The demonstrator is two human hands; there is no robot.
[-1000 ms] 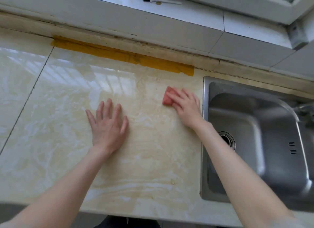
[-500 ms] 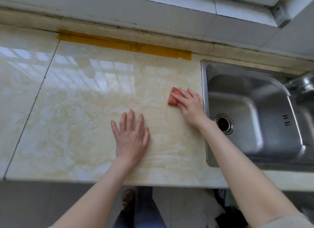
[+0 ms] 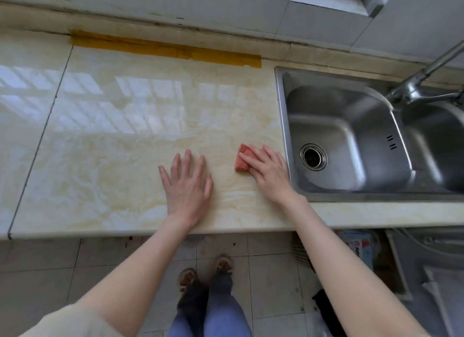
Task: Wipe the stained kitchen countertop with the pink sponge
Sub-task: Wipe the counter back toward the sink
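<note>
Two hands on the countertop [image 3: 105,140], both left of the sink [image 3: 351,140].

Your right hand [image 3: 270,172] presses the pink sponge [image 3: 241,158] flat under extended fingers, just beside the sink's left rim. Your left hand [image 3: 187,183] lies palm-down, fingers spread wide, farther from the sink, holding nothing.

open countertop [image 3: 120,140] leftward, sink [image 3: 281,115] rim blocking rightward

Left hand [image 3: 187,186] flat, fingers spread, right hand [image 3: 270,172] pressing down, palm-down
</note>
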